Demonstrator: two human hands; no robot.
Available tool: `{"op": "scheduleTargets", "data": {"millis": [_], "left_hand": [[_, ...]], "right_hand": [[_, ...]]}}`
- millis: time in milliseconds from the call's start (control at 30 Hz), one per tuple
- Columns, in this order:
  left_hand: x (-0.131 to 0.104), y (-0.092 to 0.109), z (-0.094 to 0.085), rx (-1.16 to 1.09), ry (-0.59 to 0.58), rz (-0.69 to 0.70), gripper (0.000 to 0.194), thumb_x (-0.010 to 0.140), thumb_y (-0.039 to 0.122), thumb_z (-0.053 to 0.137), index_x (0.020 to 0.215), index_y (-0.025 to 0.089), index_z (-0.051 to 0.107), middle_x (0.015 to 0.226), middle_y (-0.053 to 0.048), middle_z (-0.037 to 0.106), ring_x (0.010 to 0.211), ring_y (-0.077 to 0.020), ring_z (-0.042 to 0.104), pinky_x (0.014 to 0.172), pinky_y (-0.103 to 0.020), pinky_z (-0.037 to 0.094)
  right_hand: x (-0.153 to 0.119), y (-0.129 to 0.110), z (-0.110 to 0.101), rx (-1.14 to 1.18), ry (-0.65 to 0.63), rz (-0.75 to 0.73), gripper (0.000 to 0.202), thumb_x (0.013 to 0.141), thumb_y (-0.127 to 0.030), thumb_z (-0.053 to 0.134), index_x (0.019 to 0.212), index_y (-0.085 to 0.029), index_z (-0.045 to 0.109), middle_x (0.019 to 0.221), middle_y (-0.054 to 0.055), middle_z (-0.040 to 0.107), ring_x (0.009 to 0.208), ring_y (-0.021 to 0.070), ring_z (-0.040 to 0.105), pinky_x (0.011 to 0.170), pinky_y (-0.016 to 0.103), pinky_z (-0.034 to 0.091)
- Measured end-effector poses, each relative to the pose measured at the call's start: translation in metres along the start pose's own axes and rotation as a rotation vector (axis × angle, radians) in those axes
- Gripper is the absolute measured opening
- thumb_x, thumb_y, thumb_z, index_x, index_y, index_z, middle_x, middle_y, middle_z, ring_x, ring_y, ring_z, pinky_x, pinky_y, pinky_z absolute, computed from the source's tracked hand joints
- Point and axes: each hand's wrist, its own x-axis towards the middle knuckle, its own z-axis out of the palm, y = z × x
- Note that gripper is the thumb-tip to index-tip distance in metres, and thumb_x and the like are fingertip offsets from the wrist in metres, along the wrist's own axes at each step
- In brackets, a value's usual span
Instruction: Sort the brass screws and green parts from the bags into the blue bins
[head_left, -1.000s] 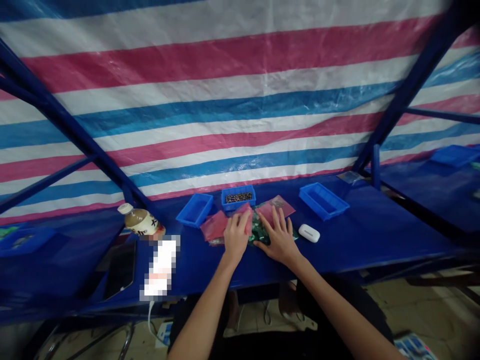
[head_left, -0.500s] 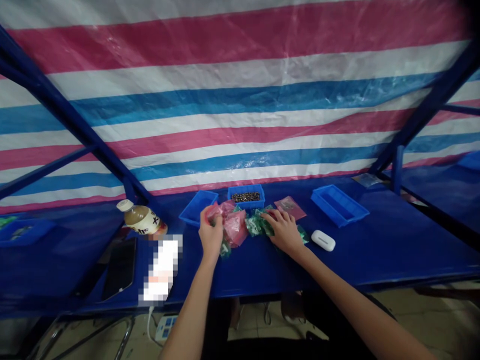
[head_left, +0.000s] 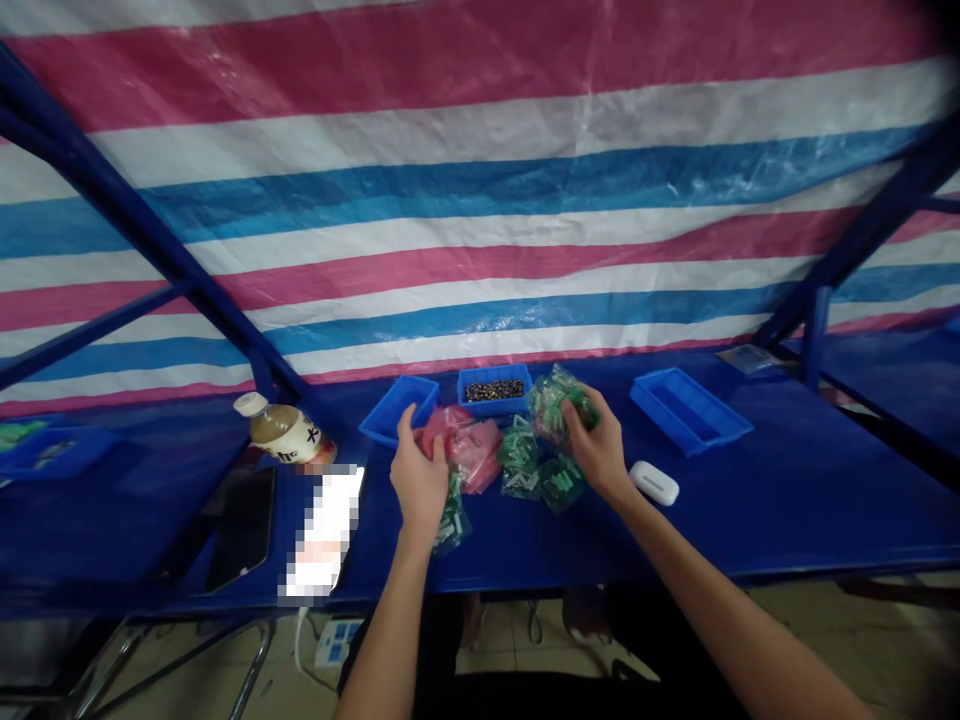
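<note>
My left hand point(head_left: 420, 482) curls round the left edge of a heap of pink plastic bags point(head_left: 474, 455), thumb and fingers on either side. Below it lies a green plastic bag point(head_left: 451, 525) with small pale pieces inside. My right hand point(head_left: 600, 445) grips a bunch of green plastic bags point(head_left: 553, 405), raised off the table with small parts showing through. More green bags point(head_left: 519, 462) lie on the table between my hands. Behind them stands a blue bin point(head_left: 495, 406) of small dark metallic parts.
A blue bin point(head_left: 381, 426) stands at the left, another blue bin point(head_left: 720, 436) at the right. A white case point(head_left: 654, 483) sits by my right wrist. Further left are a drink bottle point(head_left: 289, 432), a dark tablet point(head_left: 241, 530) and a blurred-out bright phone-like object point(head_left: 326, 540).
My right hand has closed on green bags and lifted them up from the table. Other green bags have come into view. The pink bag behind my right hand is out of sight.
</note>
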Motion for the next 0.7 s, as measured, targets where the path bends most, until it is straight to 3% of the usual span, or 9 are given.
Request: {"op": "scheduleTargets", "data": {"millis": [100, 233, 300, 367, 500, 600, 700], "left_hand": [[0.003, -0.009, 0.004, -0.160, -0.061, -0.049, 0.053, 0.083, 0.027, 0.061, 0.134, 0.028, 0.049, 0.107, -0.006, 0.069, 0.090, -0.0264, 0.067, 0.084, -0.039, 0.050], [0.008, -0.023, 0.013, -0.369, -0.025, -0.130, 0.041, 0.080, 0.030, 0.064, 0.121, 0.025, 0.060, 0.113, -0.006, 0.067, 0.101, -0.0235, 0.064, 0.091, -0.037, 0.048], [0.010, -0.027, 0.016, -0.470, 0.018, -0.162, 0.038, 0.081, 0.036, 0.064, 0.116, 0.023, 0.062, 0.112, -0.007, 0.067, 0.099, -0.0218, 0.064, 0.089, -0.034, 0.049], [0.010, -0.026, 0.016, -0.499, 0.029, -0.156, 0.033, 0.083, 0.041, 0.061, 0.110, 0.021, 0.064, 0.107, -0.006, 0.068, 0.095, -0.0212, 0.065, 0.086, -0.033, 0.049], [0.006, -0.018, 0.016, -0.152, -0.096, -0.001, 0.026, 0.085, 0.042, 0.058, 0.097, 0.021, 0.067, 0.093, -0.007, 0.070, 0.093, -0.0245, 0.063, 0.089, -0.038, 0.046], [0.000, -0.011, 0.019, 0.167, -0.106, 0.143, 0.031, 0.085, 0.042, 0.058, 0.109, 0.024, 0.067, 0.114, -0.010, 0.066, 0.111, -0.0305, 0.055, 0.097, -0.047, 0.040], [-0.007, -0.006, 0.025, 0.302, -0.130, 0.145, 0.047, 0.087, 0.051, 0.054, 0.127, 0.028, 0.060, 0.138, -0.012, 0.052, 0.122, -0.0348, 0.047, 0.097, -0.052, 0.038]], "right_hand": [[0.004, 0.007, 0.001, 0.105, 0.033, 0.140, 0.044, 0.087, -0.043, 0.056, 0.122, -0.017, 0.055, 0.106, 0.008, 0.068, 0.093, 0.0223, 0.064, 0.084, 0.036, 0.051], [0.002, 0.023, -0.005, -0.104, -0.098, 0.259, 0.065, 0.079, -0.045, 0.063, 0.136, -0.020, 0.044, 0.090, 0.005, 0.068, 0.076, 0.0235, 0.064, 0.073, 0.038, 0.051], [0.003, 0.030, -0.012, -0.251, -0.134, 0.229, 0.073, 0.078, -0.044, 0.064, 0.141, -0.019, 0.038, 0.093, 0.007, 0.068, 0.081, 0.0260, 0.064, 0.075, 0.041, 0.050], [0.004, 0.034, -0.018, -0.394, -0.112, 0.143, 0.076, 0.077, -0.042, 0.065, 0.143, -0.019, 0.036, 0.110, 0.012, 0.065, 0.097, 0.0300, 0.060, 0.084, 0.044, 0.048], [0.002, 0.038, -0.022, -0.653, -0.091, 0.083, 0.067, 0.085, -0.049, 0.056, 0.144, -0.022, 0.039, 0.139, 0.018, 0.046, 0.123, 0.0374, 0.045, 0.093, 0.052, 0.042], [-0.003, 0.038, -0.015, -0.746, -0.202, 0.098, 0.063, 0.090, -0.060, 0.044, 0.142, -0.025, 0.043, 0.144, 0.019, 0.041, 0.128, 0.0396, 0.041, 0.095, 0.056, 0.038], [-0.009, 0.037, -0.006, -0.803, -0.325, 0.056, 0.064, 0.088, -0.066, 0.042, 0.139, -0.028, 0.049, 0.143, 0.016, 0.045, 0.131, 0.0403, 0.038, 0.100, 0.059, 0.032]]}}
